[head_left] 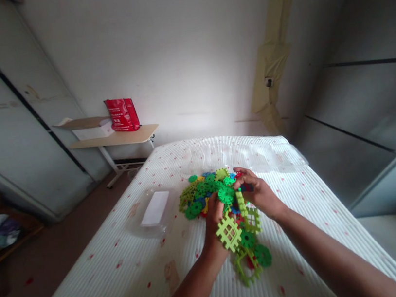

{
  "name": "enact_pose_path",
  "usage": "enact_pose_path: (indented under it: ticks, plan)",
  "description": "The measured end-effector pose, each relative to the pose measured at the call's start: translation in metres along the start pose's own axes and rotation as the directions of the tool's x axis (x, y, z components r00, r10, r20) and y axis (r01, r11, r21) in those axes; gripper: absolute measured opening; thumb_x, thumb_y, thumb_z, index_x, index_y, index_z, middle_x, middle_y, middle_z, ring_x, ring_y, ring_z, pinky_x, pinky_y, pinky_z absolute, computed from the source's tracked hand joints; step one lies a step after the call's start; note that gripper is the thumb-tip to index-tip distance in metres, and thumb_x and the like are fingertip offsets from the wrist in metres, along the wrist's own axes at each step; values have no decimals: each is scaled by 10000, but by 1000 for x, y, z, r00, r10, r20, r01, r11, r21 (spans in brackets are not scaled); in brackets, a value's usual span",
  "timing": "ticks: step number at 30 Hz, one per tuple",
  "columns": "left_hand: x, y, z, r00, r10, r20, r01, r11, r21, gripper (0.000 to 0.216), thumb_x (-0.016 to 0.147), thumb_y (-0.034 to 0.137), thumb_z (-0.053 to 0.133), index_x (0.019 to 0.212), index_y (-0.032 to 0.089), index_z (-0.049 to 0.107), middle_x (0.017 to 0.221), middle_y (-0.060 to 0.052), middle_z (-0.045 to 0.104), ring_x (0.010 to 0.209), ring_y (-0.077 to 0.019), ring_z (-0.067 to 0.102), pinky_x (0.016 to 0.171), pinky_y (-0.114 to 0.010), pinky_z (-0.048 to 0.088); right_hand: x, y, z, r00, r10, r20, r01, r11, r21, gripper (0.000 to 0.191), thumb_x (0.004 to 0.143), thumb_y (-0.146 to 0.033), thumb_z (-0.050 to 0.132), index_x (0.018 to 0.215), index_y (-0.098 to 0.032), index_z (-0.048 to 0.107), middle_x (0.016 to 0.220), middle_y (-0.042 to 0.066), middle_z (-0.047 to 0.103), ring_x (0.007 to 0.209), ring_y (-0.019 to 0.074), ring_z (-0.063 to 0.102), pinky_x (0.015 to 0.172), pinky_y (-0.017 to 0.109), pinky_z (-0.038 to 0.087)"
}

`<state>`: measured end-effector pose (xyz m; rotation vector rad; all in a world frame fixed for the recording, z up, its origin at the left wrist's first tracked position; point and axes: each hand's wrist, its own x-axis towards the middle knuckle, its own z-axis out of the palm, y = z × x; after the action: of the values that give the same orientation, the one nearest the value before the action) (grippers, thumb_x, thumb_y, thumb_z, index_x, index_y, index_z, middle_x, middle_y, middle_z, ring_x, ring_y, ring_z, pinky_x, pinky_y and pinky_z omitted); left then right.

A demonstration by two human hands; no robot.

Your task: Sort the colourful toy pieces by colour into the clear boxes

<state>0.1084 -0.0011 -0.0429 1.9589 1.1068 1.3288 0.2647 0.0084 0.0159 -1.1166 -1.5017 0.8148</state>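
Note:
My left hand (214, 222) is closed on a joined piece of plastic building blocks. A green notched disc (225, 194) shows at its fingertips, and a light-green window-shaped square block (229, 232) stands out by the wrist. My right hand (259, 194) has its fingers curled against the right side of the same piece, beside an edge-on light-green block (241, 203). What its fingertips grip is partly hidden. Behind and below the hands lies a pile of loose blocks (194, 210). Closer to me on the bed are another green disc (262, 256) and an open square frame (246, 279).
The blocks lie on a striped, red-dotted bed sheet (121, 287). A clear plastic package with a white card (156, 208) is at left, and crumpled clear plastic (258, 157) lies behind. A small table (133, 135) holds a red bag (123, 115) and a box (92, 130).

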Motion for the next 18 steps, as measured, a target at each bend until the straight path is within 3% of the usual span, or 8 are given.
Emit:
enact_pose_path:
  ticks: [9,12,15,18]
  plan:
    - [1,3,-6,999,23,26,-25,996,83,541,722,92,524,1248,211,477,1232,-72,569,1141,-225,526,986,-390,433,-1,4,-3,994,-73,-78,68,995,-70,211,608,-141,599,803,-217,627,1185,70,525,1192,235,450,933,362,380]
    - [3,11,-10,999,-6,34,1,988,152,595,666,65,575,1237,205,475,1220,-77,572,1139,-229,527,992,-399,431,-4,4,-6,995,-39,-87,33,997,-64,253,638,-187,615,889,-220,621,1153,55,561,1054,218,538,861,354,433]
    - [4,18,-9,999,8,46,-15,988,151,618,652,32,566,1235,210,464,1205,-76,573,1133,-222,527,992,-407,432,-8,8,-10,996,53,-68,-56,997,-43,372,685,-229,610,1054,-222,569,969,28,628,809,173,596,705,319,484]
    - [1,18,-2,996,46,75,-55,990,128,674,643,-14,508,1265,234,430,1227,-66,547,1164,-211,497,1013,-416,415,-13,16,-16,996,64,-65,-69,994,-83,396,707,-245,608,1098,-218,551,889,16,647,784,172,603,708,322,496]
